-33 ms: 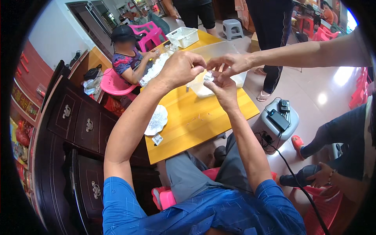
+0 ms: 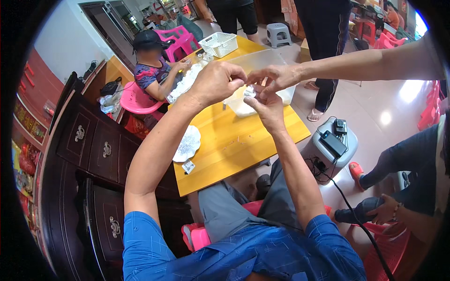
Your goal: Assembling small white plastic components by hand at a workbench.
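Note:
Above the yellow table (image 2: 225,136), my right hand (image 2: 271,111) pinches a small white piece (image 2: 250,92) between thumb and fingers; its exact kind is too small to tell. Close to its left, my left hand (image 2: 217,82) has thumb and forefinger pressed together, and whatever lies between them is too small to make out. Another person's hand (image 2: 277,76) reaches in from the right, its fingers at the white piece and near my left fingertips. Beneath the hands stands a translucent plastic bin (image 2: 287,95), partly hidden by them.
On the table's left lies a white scalloped plate (image 2: 188,144) of tiny bits, with a small packet (image 2: 188,166) beside it. A white basket (image 2: 219,44) is at the far end. A seated person (image 2: 152,70) works at the left; a grey box (image 2: 330,150) with devices stands right.

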Tool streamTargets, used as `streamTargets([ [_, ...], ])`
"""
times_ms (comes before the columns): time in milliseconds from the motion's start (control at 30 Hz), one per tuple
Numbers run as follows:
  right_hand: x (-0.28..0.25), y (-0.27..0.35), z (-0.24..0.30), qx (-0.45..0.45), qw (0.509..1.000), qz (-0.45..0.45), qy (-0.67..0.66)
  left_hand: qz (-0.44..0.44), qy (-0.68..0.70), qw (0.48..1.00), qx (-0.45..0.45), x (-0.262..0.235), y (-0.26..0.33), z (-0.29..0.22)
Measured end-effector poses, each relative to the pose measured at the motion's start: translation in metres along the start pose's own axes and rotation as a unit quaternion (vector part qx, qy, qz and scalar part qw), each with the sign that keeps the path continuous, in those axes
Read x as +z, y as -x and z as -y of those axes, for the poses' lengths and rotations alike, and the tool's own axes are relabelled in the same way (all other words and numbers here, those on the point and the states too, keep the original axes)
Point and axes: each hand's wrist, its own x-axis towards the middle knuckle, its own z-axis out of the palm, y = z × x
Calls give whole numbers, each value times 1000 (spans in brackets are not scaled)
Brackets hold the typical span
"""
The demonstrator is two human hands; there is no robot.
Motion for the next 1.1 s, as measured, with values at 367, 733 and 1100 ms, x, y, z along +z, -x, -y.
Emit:
streamTargets([
  [367, 0, 0, 0, -6, 1000, -23, 21, 34, -11, 999, 2, 1, 9, -5],
  [733, 3, -5, 12, -9, 997, -8, -77, -10, 15, 1000, 19, 8, 6, -4],
  [1100, 3, -14, 39, -7, 994, -9, -111, -57, -5, 998, 28, 10, -15, -29],
])
